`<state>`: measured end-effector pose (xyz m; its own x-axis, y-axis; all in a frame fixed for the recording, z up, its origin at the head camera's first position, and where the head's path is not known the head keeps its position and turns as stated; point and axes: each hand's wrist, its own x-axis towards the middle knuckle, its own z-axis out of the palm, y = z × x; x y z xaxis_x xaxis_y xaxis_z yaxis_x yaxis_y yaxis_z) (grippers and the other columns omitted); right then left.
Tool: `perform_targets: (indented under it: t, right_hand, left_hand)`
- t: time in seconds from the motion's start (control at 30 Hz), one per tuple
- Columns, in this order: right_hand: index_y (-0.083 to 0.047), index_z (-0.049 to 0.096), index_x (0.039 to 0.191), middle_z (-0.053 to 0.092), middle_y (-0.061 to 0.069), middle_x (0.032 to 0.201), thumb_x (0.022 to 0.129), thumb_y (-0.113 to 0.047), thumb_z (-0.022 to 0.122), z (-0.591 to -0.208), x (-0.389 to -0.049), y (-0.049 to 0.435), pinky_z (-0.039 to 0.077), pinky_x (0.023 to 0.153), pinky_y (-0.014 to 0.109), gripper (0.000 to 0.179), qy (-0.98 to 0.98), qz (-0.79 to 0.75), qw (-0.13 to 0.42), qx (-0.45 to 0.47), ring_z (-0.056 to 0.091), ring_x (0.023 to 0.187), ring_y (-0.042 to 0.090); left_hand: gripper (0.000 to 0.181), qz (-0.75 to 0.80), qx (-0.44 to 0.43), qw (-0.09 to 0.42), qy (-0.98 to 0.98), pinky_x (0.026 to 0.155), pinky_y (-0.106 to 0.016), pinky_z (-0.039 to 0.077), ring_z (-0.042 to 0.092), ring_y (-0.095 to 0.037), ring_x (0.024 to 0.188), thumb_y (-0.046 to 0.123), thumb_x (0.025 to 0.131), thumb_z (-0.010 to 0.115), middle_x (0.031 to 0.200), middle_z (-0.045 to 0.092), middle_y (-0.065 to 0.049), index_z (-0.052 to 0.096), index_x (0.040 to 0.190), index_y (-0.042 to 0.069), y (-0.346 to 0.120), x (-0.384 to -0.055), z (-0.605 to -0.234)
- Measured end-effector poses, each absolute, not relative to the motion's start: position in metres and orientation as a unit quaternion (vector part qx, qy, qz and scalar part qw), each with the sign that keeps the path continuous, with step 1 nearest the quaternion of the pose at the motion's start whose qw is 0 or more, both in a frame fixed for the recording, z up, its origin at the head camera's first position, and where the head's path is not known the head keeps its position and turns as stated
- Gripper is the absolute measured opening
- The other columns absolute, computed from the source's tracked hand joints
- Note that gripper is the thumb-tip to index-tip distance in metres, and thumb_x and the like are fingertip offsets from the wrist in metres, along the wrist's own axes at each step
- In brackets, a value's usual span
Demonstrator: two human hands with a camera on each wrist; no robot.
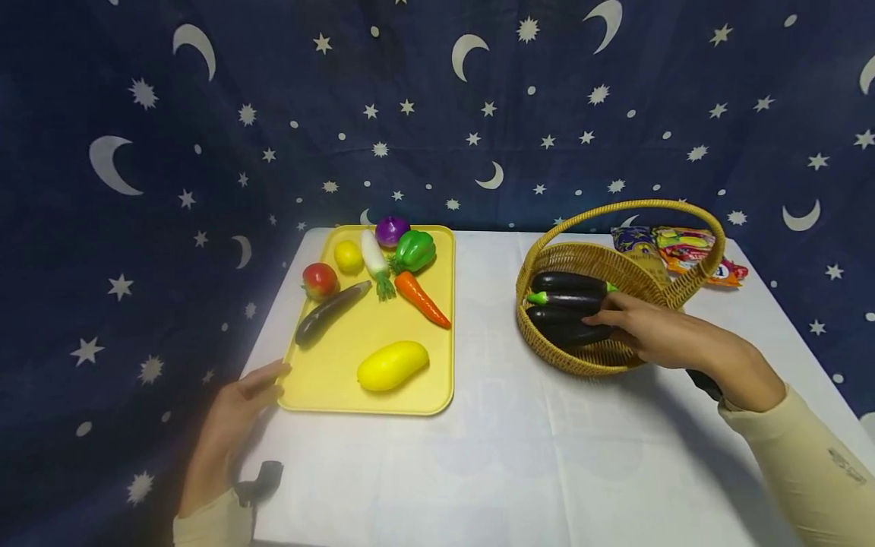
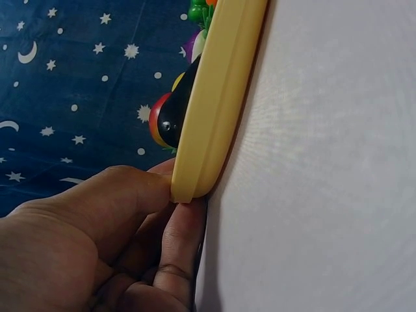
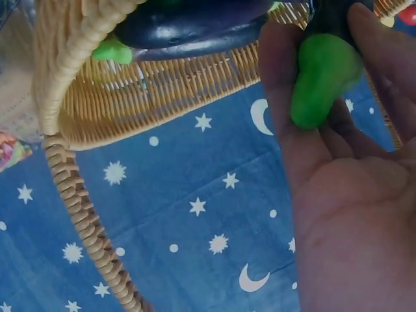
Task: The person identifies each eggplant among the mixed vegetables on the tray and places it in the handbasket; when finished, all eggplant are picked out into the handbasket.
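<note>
In the head view, my left hand [image 1: 239, 410] is at the near left corner of a yellow tray [image 1: 355, 323]. The left wrist view shows its thumb at the tray's rim [image 2: 208, 130] and a finger beneath, pinching the corner. My right hand [image 1: 656, 334] reaches into a wicker basket [image 1: 574, 365] holding several dark eggplants [image 1: 563, 281]. It grips the nearest eggplant [image 1: 574, 334] by the end with the green cap [image 3: 322, 81], between thumb and fingers. The rest of that eggplant's body is partly hidden by the hand.
On the tray lie a yellow mango [image 1: 393, 366], carrot [image 1: 422, 300], green pepper [image 1: 415, 251], white radish [image 1: 374, 254], purple onion [image 1: 392, 231], lemon [image 1: 348, 257], red fruit [image 1: 320, 281] and long eggplant [image 1: 331, 311]. The basket's handle [image 1: 625, 203] arches overhead; snack packets [image 1: 690, 251] lie behind it.
</note>
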<state>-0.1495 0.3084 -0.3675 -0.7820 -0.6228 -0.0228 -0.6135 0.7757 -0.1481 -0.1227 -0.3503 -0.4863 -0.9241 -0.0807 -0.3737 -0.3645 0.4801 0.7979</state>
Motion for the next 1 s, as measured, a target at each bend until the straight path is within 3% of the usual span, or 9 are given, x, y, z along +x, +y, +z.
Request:
perform_targets:
  t: [0.13,0.3,0.47,0.57,0.67,0.87,1.0]
  right_hand:
    - [-0.013,0.073,0.128,0.065,0.005,0.117,0.092,0.003,0.074,-0.370,-0.152,0.309,0.063,0.083,0.040,0.038,0.943,-0.060,0.059,-0.321,0.065,0.101,0.018]
    - [-0.014,0.065,0.124,0.064,0.005,0.114,0.094,0.002,0.073,-0.374,-0.167,0.307,0.061,0.086,0.045,0.035,0.941,-0.061,0.128,-0.308,0.065,0.100,0.019]
    - [-0.009,0.063,0.131,0.069,0.020,0.132,0.089,0.009,0.072,-0.375,-0.181,0.306,0.060,0.100,0.060,0.047,0.936,-0.052,0.179,-0.300,0.071,0.119,0.039]
    - [-0.005,0.061,0.142,0.063,0.030,0.144,0.091,0.002,0.076,-0.377,-0.185,0.306,0.057,0.106,0.064,0.053,0.932,-0.044,0.203,-0.296,0.066,0.130,0.048]
    - [-0.004,0.059,0.146,0.062,0.030,0.146,0.091,-0.004,0.080,-0.380,-0.189,0.304,0.057,0.107,0.062,0.059,0.927,-0.043,0.216,-0.304,0.066,0.131,0.046]
    - [-0.011,0.064,0.128,0.071,0.012,0.123,0.082,0.000,0.086,-0.385,-0.197,0.300,0.064,0.091,0.049,0.052,0.919,-0.030,0.208,-0.333,0.072,0.109,0.025]
    - [-0.004,0.063,0.137,0.070,0.021,0.133,0.082,0.001,0.085,-0.390,-0.199,0.300,0.063,0.096,0.053,0.060,0.919,-0.028,0.217,-0.328,0.072,0.117,0.033]
  left_hand:
    - [0.055,0.487,-0.129,0.137,0.853,0.135,-0.062,0.022,0.031,-0.040,0.163,0.034,0.104,0.070,0.168,0.044,-0.010,0.058,0.154,0.014,-0.350,-0.125,-0.487]
    - [0.055,0.489,-0.131,0.141,0.851,0.135,-0.063,0.021,0.029,-0.039,0.164,0.034,0.104,0.069,0.168,0.044,-0.009,0.058,0.154,0.015,-0.352,-0.126,-0.488]
    - [0.055,0.503,-0.123,0.145,0.843,0.135,-0.061,0.024,0.028,-0.037,0.164,0.034,0.104,0.069,0.170,0.043,-0.008,0.057,0.154,0.015,-0.352,-0.128,-0.489]
    - [0.055,0.496,-0.118,0.139,0.849,0.134,-0.061,0.024,0.031,-0.039,0.163,0.034,0.104,0.070,0.169,0.044,-0.010,0.058,0.154,0.014,-0.350,-0.128,-0.489]
    - [0.054,0.478,-0.120,0.133,0.860,0.134,-0.064,0.024,0.032,-0.041,0.162,0.033,0.104,0.069,0.167,0.046,-0.012,0.058,0.153,0.013,-0.350,-0.127,-0.487]
    - [0.054,0.483,-0.120,0.134,0.857,0.133,-0.063,0.025,0.032,-0.040,0.162,0.033,0.104,0.069,0.167,0.046,-0.011,0.058,0.153,0.013,-0.352,-0.125,-0.489]
    - [0.055,0.498,-0.124,0.142,0.847,0.134,-0.061,0.024,0.030,-0.038,0.163,0.036,0.103,0.071,0.168,0.045,-0.007,0.059,0.153,0.015,-0.354,-0.125,-0.489]
